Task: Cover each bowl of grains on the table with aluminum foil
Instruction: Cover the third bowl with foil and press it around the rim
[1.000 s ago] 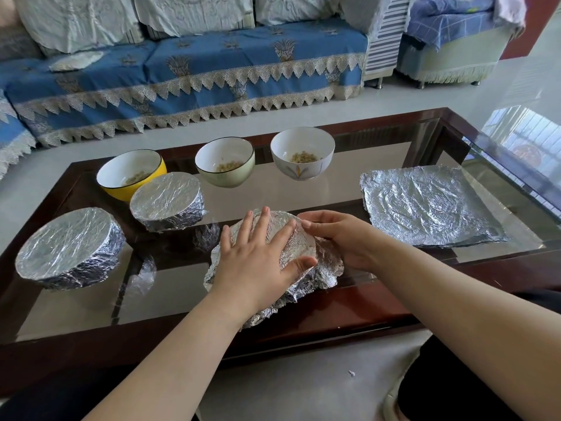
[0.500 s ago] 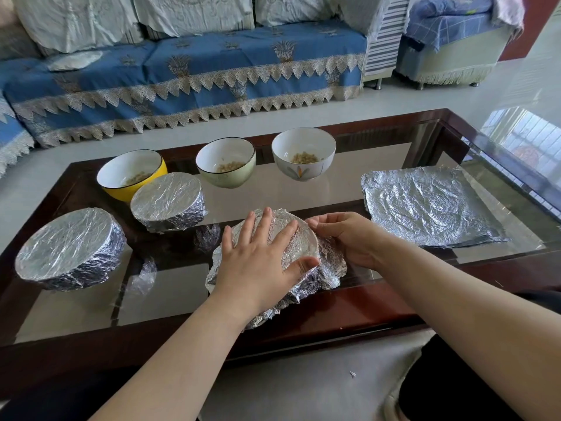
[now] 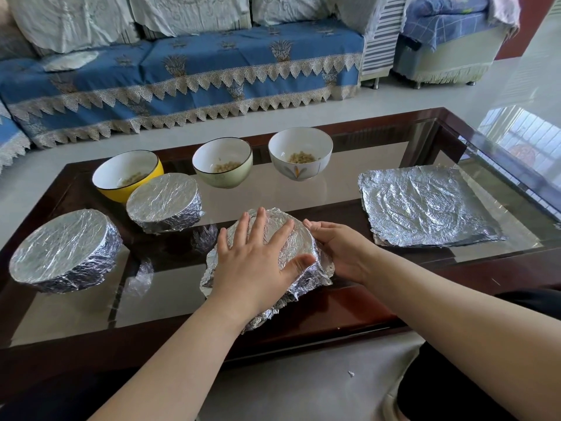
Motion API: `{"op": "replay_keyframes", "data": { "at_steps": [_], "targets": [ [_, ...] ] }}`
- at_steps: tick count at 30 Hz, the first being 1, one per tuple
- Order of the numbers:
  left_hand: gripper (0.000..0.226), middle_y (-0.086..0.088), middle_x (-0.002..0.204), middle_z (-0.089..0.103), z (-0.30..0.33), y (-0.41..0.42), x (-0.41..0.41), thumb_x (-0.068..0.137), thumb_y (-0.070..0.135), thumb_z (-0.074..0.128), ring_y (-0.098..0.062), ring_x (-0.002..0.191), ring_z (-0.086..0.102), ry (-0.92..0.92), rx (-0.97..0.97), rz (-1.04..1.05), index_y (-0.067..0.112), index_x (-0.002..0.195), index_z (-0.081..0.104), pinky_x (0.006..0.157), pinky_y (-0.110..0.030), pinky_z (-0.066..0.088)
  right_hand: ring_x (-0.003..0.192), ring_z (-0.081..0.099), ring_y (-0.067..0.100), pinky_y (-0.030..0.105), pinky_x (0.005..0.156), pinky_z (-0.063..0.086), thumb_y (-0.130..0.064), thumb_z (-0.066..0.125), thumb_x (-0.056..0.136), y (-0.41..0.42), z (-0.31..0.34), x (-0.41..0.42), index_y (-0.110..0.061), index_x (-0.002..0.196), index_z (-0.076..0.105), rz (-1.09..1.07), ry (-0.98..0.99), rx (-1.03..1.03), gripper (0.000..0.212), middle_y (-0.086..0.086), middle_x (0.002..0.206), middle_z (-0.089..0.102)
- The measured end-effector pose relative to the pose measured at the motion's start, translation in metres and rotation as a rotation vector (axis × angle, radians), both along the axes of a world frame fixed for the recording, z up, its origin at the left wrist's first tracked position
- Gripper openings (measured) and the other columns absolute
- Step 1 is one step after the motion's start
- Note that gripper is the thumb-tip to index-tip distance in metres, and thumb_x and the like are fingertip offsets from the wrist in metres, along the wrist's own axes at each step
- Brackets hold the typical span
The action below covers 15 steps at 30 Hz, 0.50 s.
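Note:
A bowl draped in crinkled foil (image 3: 299,238) sits near the front edge of the glass table. My left hand (image 3: 255,262) lies flat on top of it, fingers spread and straight. My right hand (image 3: 340,250) cups the foil against the bowl's right side, fingers curved round it. Two foil-covered bowls stand to the left: a large one (image 3: 63,250) and a smaller one (image 3: 164,202). Behind them three bowls hold grains with no foil on them: yellow (image 3: 127,174), pale green (image 3: 223,167) and white (image 3: 300,153). Spare foil sheets (image 3: 425,205) lie flat at the right.
The glass table (image 3: 334,192) has a dark wooden frame, its front edge close to my arms. A blue-covered sofa (image 3: 182,71) stands across the white floor, and an armchair (image 3: 449,34) sits at the far right.
My right hand has slid a little forward and down along the bowl's right side, pressing the foil in. My left hand stays flat on top.

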<state>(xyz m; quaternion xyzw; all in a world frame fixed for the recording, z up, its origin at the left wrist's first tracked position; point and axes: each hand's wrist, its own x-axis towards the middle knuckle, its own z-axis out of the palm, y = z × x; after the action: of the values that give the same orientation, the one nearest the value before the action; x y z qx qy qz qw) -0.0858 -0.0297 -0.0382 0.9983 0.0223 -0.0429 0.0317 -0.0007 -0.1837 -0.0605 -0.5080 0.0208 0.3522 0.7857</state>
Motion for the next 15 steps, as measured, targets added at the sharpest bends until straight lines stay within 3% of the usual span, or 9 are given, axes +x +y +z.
{"op": "replay_keyframes", "data": {
  "at_steps": [2,4,6,9,11,15],
  "targets": [
    [0.089,0.0,0.165,-0.013,0.001,-0.001,0.0,0.071,0.09,-0.01,-0.025,0.152,-0.012,-0.008,0.004,0.006,0.052,0.151,-0.006,0.12,-0.056,-0.003,0.058,0.059,0.023,0.031,0.053,0.049,-0.024,0.062,0.09,0.002,-0.003,0.0,-0.001,0.094,0.065,-0.028,-0.064,-0.053,0.024,0.015,0.079,0.062],
    [0.089,0.001,0.165,-0.013,0.002,-0.002,0.0,0.071,0.09,-0.008,-0.025,0.152,-0.012,-0.003,-0.001,0.01,0.052,0.152,-0.005,0.12,-0.056,-0.003,0.068,0.064,0.026,0.034,0.062,0.053,-0.03,0.056,0.095,0.003,-0.005,0.0,0.002,0.102,0.067,-0.056,-0.071,-0.067,0.034,0.018,0.086,0.066],
    [0.088,0.001,0.165,-0.013,0.002,-0.001,0.0,0.071,0.088,-0.005,-0.025,0.152,-0.012,0.003,-0.009,0.007,0.053,0.152,-0.004,0.12,-0.055,-0.003,0.072,0.068,0.023,0.032,0.063,0.056,-0.029,0.043,0.103,0.0,-0.006,0.001,0.001,0.106,0.067,-0.05,-0.066,-0.061,0.038,0.017,0.089,0.069],
    [0.09,0.002,0.165,-0.013,0.001,0.003,0.0,0.069,0.091,-0.01,-0.023,0.152,-0.012,-0.008,-0.009,-0.018,0.054,0.151,-0.005,0.12,-0.054,-0.004,0.073,0.066,0.021,0.032,0.066,0.055,-0.024,0.044,0.103,-0.007,-0.004,0.001,-0.001,0.114,0.064,0.04,-0.116,-0.116,0.033,0.013,0.091,0.068],
    [0.092,0.003,0.165,-0.013,0.0,0.005,0.0,0.065,0.09,-0.013,-0.022,0.152,-0.012,-0.013,-0.012,-0.032,0.055,0.15,-0.005,0.119,-0.054,-0.004,0.071,0.064,0.02,0.035,0.07,0.053,-0.024,0.048,0.101,-0.009,-0.004,0.0,-0.005,0.109,0.064,0.067,-0.125,-0.157,0.026,0.011,0.086,0.067],
    [0.092,0.003,0.165,-0.013,0.0,0.005,0.0,0.065,0.089,-0.013,-0.022,0.152,-0.012,-0.019,-0.015,-0.038,0.055,0.15,-0.005,0.119,-0.053,-0.004,0.056,0.059,0.015,0.029,0.057,0.052,-0.021,0.053,0.099,-0.007,-0.009,-0.003,-0.006,0.094,0.062,-0.004,-0.121,-0.184,0.018,0.008,0.074,0.062]
  ]
}}
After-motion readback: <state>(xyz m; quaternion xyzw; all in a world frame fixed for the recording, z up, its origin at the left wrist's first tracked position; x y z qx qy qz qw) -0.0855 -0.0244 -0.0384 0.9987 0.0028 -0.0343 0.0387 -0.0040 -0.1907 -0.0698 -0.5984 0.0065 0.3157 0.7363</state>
